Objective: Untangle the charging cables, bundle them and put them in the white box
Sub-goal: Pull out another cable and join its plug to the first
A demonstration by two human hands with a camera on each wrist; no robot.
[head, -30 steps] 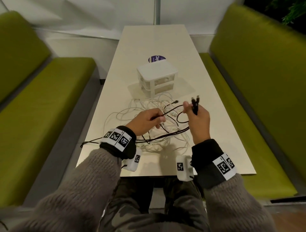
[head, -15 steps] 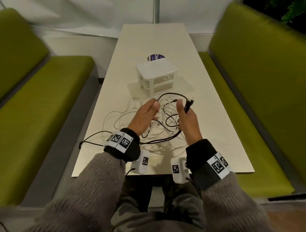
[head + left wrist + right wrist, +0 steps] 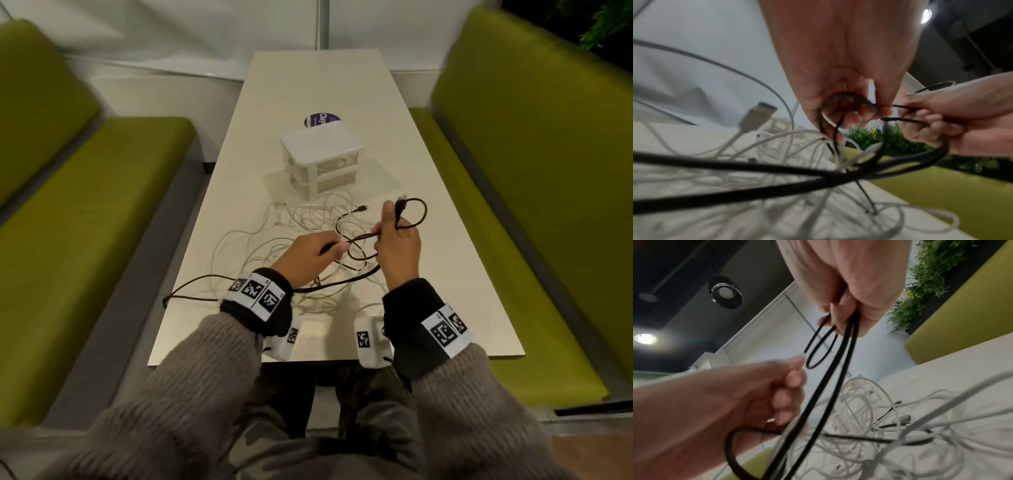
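A black cable [image 3: 419, 212] is in both hands above a tangle of white cables [image 3: 308, 222] on the table. My right hand [image 3: 390, 222] grips its plug ends upright, with a loop standing out to the right. My left hand [image 3: 337, 247] pinches a strand of the same cable just left of it. In the right wrist view the black cable [image 3: 830, 386] hangs in doubled strands from my right hand [image 3: 844, 318]. In the left wrist view my left hand [image 3: 855, 112] curls round the black cable [image 3: 777, 165]. The white box [image 3: 322, 161], a small drawer unit, stands behind the tangle.
The black cable's tail runs to the table's [image 3: 462, 274] left edge. A purple round sticker [image 3: 322, 120] lies behind the box. Green benches [image 3: 85, 222] flank the table on both sides. A loose white USB plug [image 3: 756, 116] hangs close to my left hand.
My left hand reached forward beside the right, then drew back along the black cable. A new loop now stands at my right hand, which moved slightly right.
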